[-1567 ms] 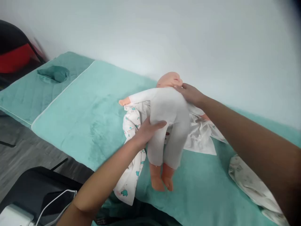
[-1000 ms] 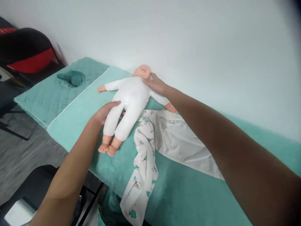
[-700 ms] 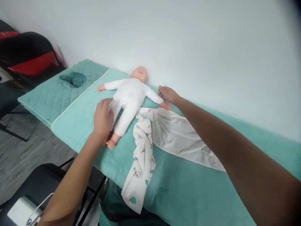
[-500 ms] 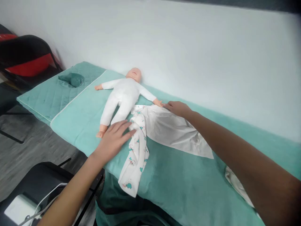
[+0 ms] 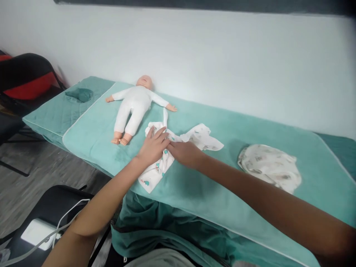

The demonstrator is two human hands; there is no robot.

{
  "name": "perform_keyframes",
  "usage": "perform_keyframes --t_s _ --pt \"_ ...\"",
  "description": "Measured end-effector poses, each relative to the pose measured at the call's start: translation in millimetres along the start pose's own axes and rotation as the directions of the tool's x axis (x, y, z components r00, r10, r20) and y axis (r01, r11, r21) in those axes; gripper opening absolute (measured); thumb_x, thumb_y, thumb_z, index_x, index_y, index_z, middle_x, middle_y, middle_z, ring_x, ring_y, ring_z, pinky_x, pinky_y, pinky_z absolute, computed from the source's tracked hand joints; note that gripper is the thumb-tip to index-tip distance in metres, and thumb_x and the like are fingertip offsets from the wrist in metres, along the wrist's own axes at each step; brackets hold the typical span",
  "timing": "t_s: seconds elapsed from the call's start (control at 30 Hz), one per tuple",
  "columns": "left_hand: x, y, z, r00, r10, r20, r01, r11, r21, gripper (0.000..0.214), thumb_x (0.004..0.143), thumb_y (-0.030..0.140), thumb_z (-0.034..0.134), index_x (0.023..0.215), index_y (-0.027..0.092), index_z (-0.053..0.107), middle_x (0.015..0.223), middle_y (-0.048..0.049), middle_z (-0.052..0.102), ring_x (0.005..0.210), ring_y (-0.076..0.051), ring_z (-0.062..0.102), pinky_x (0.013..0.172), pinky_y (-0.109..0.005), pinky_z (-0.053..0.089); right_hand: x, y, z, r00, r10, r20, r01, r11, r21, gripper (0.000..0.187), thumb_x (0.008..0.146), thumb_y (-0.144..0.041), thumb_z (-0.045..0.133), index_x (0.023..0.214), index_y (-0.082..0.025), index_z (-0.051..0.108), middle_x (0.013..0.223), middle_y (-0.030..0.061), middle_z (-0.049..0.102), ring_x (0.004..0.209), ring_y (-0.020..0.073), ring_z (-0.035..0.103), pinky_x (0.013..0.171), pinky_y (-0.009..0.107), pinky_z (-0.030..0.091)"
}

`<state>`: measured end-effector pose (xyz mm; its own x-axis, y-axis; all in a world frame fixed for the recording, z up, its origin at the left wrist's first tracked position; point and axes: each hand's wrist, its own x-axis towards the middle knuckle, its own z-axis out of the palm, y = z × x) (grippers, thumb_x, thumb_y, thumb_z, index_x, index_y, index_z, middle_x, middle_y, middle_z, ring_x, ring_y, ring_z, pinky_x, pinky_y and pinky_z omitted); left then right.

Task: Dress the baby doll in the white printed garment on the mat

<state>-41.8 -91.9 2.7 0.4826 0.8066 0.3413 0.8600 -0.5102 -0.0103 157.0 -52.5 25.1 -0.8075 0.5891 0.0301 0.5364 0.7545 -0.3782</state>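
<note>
A white baby garment (image 5: 158,167) with a green and red print lies bunched on the green covered bed (image 5: 205,181). My left hand (image 5: 154,146) rests on it with fingers spread. Close against that hand, my right hand (image 5: 185,152) has its fingers closed on the bunched cloth; its fingertips are partly hidden. Crumpled fabric of the garment sticks out beyond both hands. Just past them a baby doll (image 5: 135,104) in a white suit lies on its back, arms out, apart from my hands.
To the right lies a folded, pale patterned cloth bundle (image 5: 269,167). A black chair (image 5: 58,204) with a white device (image 5: 39,233) and cables stands at lower left. Another chair (image 5: 30,81) with red on it is at upper left. The wall (image 5: 194,55) runs along the bed's far side.
My right hand has come from beside the doll's hand toward my left hand, drawing the garment's spread part in and bunching it. The camera view has shifted, showing the cloth bundle fully.
</note>
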Motion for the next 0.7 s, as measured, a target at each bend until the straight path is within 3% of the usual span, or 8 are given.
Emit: perform_keyframes --t_s 0.1,0.27,0.37,0.43,0.5,0.57,0.63,0.7 --pt "-6.8 2.0 -7.7 0.995 -0.094 -0.033 0.095 0.994 0.045 0.019 0.088 0.011 0.053 0.101 0.017 0.066 0.104 -0.0131 0.074 0.12 -0.032 0.063 0.124 -0.06 0.027 -25.3 -0.5 -14.7 0.967 0.222 0.125 -0.179 0.942 -0.284 0.023 0.099 -0.027 0.045 0.107 -0.016 0.064 0.102 0.0174 0.072 0.083 0.0305 0.07 0.071 0.041 0.051" --pt "-16.5 5.9 -30.4 0.912 -0.373 -0.17 0.372 0.928 -0.036 0.014 0.084 0.014 0.058 0.097 0.018 0.061 0.093 -0.0115 0.071 0.093 -0.029 0.067 0.091 -0.044 0.05 -58.2 11.1 -33.1 0.846 0.48 0.232 -0.35 0.829 -0.437 0.039 0.104 -0.042 0.04 0.113 -0.015 0.067 0.107 0.0169 0.074 0.096 0.0333 0.072 0.077 0.041 0.052" --pt "-25.2 9.9 -38.6 0.762 -0.59 -0.269 0.529 0.805 -0.266 0.015 0.085 0.019 0.06 0.1 0.019 0.058 0.093 -0.0088 0.069 0.089 -0.027 0.066 0.079 -0.038 0.049 -72.0 4.7 -25.5 0.884 0.437 0.166 -0.37 0.871 -0.322 0.044 0.106 -0.044 0.037 0.115 -0.016 0.07 0.114 0.0174 0.073 0.104 0.0332 0.071 0.085 0.043 0.053" --pt "-32.9 16.6 -39.5 0.626 -0.715 -0.312 0.542 0.686 -0.485 0.022 0.084 0.016 0.058 0.105 0.019 0.056 0.097 -0.007 0.069 0.091 -0.025 0.066 0.08 -0.035 0.049 -77.1 -7.1 -12.9 0.933 0.352 0.078 -0.347 0.935 -0.078 0.046 0.106 -0.047 0.039 0.123 -0.017 0.069 0.125 0.0165 0.071 0.117 0.0317 0.067 0.098 0.044 0.052" --pt "-42.5 29.3 -38.8 0.542 -0.792 -0.283 0.471 0.565 -0.678 0.026 0.084 0.016 0.058 0.109 0.018 0.055 0.103 -0.0071 0.068 0.095 -0.022 0.066 0.085 -0.035 0.05 -79.2 -23.8 5.1 0.954 0.301 -0.001 -0.289 0.918 0.272 0.051 0.104 -0.054 0.041 0.132 -0.019 0.066 0.135 0.0138 0.069 0.126 0.0297 0.063 0.108 0.044 0.048" --pt "-55.4 47.8 -38.4 0.578 -0.792 -0.197 0.369 0.47 -0.802 0.029 0.086 0.021 0.061 0.114 0.016 0.056 0.111 -0.0091 0.068 0.102 -0.022 0.066 0.093 -0.037 0.052 -79.7 -43.0 28.0 0.945 0.327 -0.011 -0.257 0.764 0.592 0.059 0.101 -0.063 0.042 0.132 -0.019 0.066 0.133 0.012 0.071 0.125 0.0298 0.064 0.111 0.047 0.047" --pt "-73.0 69.3 -37.9 0.725 -0.678 -0.123 0.28 0.453 -0.847 0.045 0.085 0.03 0.069 0.127 0.017 0.055 0.128 -0.0122 0.064 0.118 -0.025 0.064 0.105 -0.041 0.051 -79.8 -62.1 54.4 0.913 0.407 0.018 -0.249 0.524 0.815 0.066 0.096 -0.072 0.047 0.125 -0.017 0.07 0.125 0.0128 0.074 0.119 0.0312 0.067 0.107 0.048 0.051" --pt "-95.2 89.8 -35.7 0.864 -0.494 -0.095 0.228 0.553 -0.801 0.075 0.08 0.036 0.08 0.146 0.023 0.046 0.151 -0.0152 0.05 0.143 -0.032 0.048 0.12 -0.05 0.04 -81.2 -79.7 81.6 0.875 0.485 0.007 -0.153 0.262 0.953 0.07 0.087 -0.075 0.057 0.127 -0.019 0.068 0.125 0.0137 0.074 0.117 0.0313 0.068 0.105 0.048 0.053"
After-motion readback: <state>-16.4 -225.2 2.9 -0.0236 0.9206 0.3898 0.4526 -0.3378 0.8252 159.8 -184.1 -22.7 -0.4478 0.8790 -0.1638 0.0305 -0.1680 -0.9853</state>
